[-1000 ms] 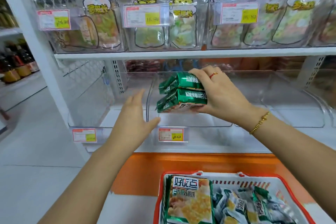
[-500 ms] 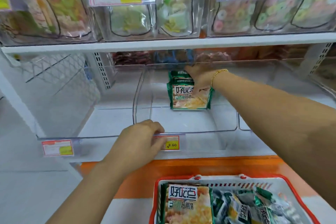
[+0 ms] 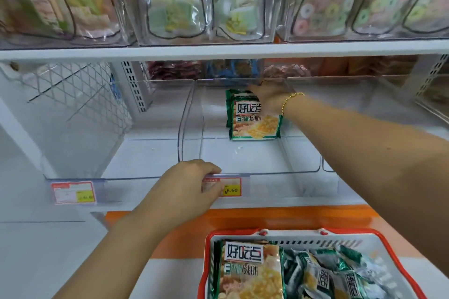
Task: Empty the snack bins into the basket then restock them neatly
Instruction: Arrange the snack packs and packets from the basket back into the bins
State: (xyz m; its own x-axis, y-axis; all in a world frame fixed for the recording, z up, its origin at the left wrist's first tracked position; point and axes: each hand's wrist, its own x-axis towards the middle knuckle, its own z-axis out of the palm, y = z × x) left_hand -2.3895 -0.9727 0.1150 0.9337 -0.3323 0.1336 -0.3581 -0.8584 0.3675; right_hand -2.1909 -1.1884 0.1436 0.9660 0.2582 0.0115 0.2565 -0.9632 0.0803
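Restock just begun: pkts [image 3: 255,124] upright at far end of mid bin [image 3: 255,155]; near basket [image 3: 243,232] mostly full. R hand [image 3: 268,98] on pkts, grip unclear; L hand [image 3: 189,184] clutches bin rim.

I record snack packs [image 3: 254,126] green-edged with yellow biscuit print; basket [image 3: 233,232] white with orange-red rim; price tag [image 3: 230,189] red-bordered, yellow-blocked; bin [image 3: 298,155] clear.

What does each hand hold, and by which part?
The left hand grips the clear plastic bin by its front rim. The right hand holds the green snack packets by their top edge.
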